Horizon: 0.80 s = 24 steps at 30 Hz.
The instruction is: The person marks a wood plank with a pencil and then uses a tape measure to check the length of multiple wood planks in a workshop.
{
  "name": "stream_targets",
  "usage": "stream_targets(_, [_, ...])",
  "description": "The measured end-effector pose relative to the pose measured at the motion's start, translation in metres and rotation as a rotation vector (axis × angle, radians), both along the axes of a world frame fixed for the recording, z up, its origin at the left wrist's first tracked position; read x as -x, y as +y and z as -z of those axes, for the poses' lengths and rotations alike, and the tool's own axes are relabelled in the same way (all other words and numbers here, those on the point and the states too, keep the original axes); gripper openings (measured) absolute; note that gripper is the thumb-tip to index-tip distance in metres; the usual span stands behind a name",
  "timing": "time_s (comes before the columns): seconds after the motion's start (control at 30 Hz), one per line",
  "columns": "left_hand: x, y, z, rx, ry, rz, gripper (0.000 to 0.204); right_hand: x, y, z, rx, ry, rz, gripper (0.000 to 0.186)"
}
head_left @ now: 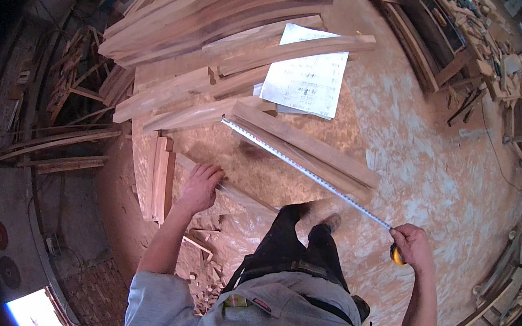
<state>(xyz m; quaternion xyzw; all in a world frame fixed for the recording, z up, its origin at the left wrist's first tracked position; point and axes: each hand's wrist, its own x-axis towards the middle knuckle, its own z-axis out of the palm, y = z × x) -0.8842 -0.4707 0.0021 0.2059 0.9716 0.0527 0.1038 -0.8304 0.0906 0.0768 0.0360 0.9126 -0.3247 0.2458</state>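
Note:
My right hand [414,245] is closed around a yellow and black tape measure [397,254]. Its white blade [299,167] runs out to the upper left, alongside a long wooden board [308,144], and the blade's tip is by the board's left end. My left hand [201,186] rests, fingers bent but not closed, on a pale wooden strip [247,197] at the near edge of the work surface. Beside it stand short upright wooden pieces [161,177]. Beyond the measured board lies a written paper sheet [305,87], partly under a curved wooden piece [299,53].
Large planks [227,11] are stacked at the far left. Wooden frames [77,78] lean beyond them. A cluttered bench [480,46] with tools stands at the far right. Offcuts [201,291] litter the dusty floor [415,161] near my feet.

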Motion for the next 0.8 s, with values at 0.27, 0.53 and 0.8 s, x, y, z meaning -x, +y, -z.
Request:
stream_targets(0.27, [0.045,0.022,-0.002,-0.77,-0.029,-0.658,0.039,0.014,0.013,0.006,-0.124,0.096,-0.09,0.026])
stream_targets(0.53, [0.087,0.052,0.007,-1.151,-0.271,-1.039,0.051,0.028,0.012,0.003,-0.235,0.159,-0.114,0.029])
stream_targets(0.8, [0.092,0.059,0.008,-1.166,-0.276,-1.065,0.048,0.02,0.014,0.015,-0.248,0.267,-0.116,0.03])
